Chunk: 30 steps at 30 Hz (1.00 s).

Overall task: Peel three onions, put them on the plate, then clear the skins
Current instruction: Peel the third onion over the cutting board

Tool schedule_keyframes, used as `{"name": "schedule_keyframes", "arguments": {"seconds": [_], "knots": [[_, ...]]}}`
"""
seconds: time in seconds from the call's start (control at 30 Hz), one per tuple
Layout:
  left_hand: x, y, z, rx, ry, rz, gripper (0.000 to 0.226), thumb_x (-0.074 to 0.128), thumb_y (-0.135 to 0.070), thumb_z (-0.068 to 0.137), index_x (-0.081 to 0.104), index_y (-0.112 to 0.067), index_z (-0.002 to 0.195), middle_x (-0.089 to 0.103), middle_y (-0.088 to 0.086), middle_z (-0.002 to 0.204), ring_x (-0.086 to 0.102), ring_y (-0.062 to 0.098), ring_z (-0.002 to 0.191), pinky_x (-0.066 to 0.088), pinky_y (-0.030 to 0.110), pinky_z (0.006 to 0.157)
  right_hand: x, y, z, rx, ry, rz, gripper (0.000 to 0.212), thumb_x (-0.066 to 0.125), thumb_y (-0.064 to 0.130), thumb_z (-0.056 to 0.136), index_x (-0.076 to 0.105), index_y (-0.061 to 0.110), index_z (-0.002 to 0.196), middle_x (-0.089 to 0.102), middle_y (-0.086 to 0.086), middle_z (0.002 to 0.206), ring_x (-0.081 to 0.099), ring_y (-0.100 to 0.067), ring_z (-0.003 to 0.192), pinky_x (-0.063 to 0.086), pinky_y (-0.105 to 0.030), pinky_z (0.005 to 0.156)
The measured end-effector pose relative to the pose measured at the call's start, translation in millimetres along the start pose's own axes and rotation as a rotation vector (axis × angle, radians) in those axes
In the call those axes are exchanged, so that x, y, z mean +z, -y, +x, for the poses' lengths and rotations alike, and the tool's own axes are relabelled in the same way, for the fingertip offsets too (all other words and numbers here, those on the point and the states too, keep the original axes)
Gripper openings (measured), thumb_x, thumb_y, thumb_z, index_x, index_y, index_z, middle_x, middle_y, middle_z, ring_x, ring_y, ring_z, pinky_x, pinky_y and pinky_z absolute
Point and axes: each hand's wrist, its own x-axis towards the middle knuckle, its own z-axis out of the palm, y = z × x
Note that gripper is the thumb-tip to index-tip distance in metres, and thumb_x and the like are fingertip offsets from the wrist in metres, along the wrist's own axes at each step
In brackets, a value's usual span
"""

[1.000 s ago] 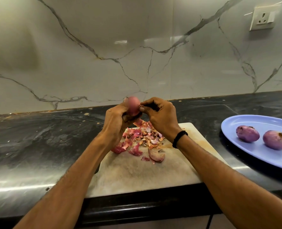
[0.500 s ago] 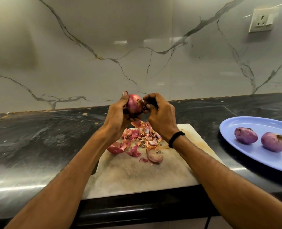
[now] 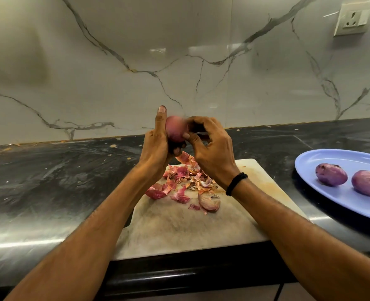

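My left hand point(image 3: 156, 146) grips a red onion point(image 3: 175, 129) held up above the pale cutting board point(image 3: 179, 227), thumb pointing up beside it. My right hand point(image 3: 210, 148) has its fingers curled against the onion's right side, pinching at its skin. The onion is blurred and partly hidden by both hands. A heap of pink and orange onion skins point(image 3: 186, 183) lies on the board under my hands. Two peeled onions point(image 3: 331, 174) point(image 3: 368, 183) lie on the blue plate point(image 3: 310, 161) at the right.
The board sits at the front edge of a dark stone counter point(image 3: 49, 177). A marble-patterned wall point(image 3: 179, 61) rises behind it, with a socket point(image 3: 351, 19) at the upper right. Small skin scraps dot the counter's back edge.
Both hands have lifted the onion higher above the board and turned it. My left thumb now sticks up straight. The plate and the skins have not moved.
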Motion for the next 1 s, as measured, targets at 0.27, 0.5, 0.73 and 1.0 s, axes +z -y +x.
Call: {"name": "schedule_keyframes", "arguments": {"seconds": [0.27, 0.5, 0.73, 1.0], "knots": [[2, 4, -5, 0.135, -0.05, 0.16, 0.062, 0.034, -0.059, 0.103, 0.064, -0.012, 0.074, 0.059, -0.001, 0.055, 0.056, 0.011, 0.049, 0.049, 0.024, 0.053, -2, 3, -3, 0.019, -0.036, 0.04, 0.024, 0.07, 0.013, 0.088, 0.066, 0.006, 0.111, 0.062, -0.007, 0.11, 0.061, -0.015, 0.101, 0.052, -0.018, 0.087], [1, 12, -5, 0.21, -0.026, 0.234, 0.066, 0.03, -0.051, 0.106, 0.068, 0.0, 0.086, 0.066, 0.0, 0.062, 0.059, 0.009, 0.054, 0.049, 0.02, 0.054, -3, 2, -5, 0.069, -0.044, 0.047, 0.018, 0.071, 0.007, 0.086, 0.072, 0.004, 0.104, 0.067, -0.007, 0.101, 0.064, -0.014, 0.094, 0.056, -0.024, 0.083], [0, 14, -5, 0.258, -0.034, 0.363, 0.073, 0.025, -0.049, 0.107, 0.062, 0.01, 0.085, 0.057, 0.016, 0.063, 0.05, 0.008, 0.047, 0.045, 0.019, 0.05, 0, 3, -4, 0.137, -0.08, 0.122, 0.014, 0.07, 0.003, 0.086, 0.074, 0.001, 0.1, 0.07, -0.006, 0.095, 0.067, -0.011, 0.086, 0.058, -0.023, 0.076], [-2, 17, -2, 0.263, -0.095, 0.475, 0.061, 0.026, -0.045, 0.108, 0.058, -0.005, 0.077, 0.053, 0.006, 0.06, 0.052, 0.001, 0.045, 0.045, 0.018, 0.051, 5, -2, -6, 0.08, -0.012, 0.001, 0.014, 0.073, 0.003, 0.083, 0.076, 0.004, 0.096, 0.072, -0.006, 0.091, 0.067, -0.014, 0.085, 0.058, -0.028, 0.077]]}}
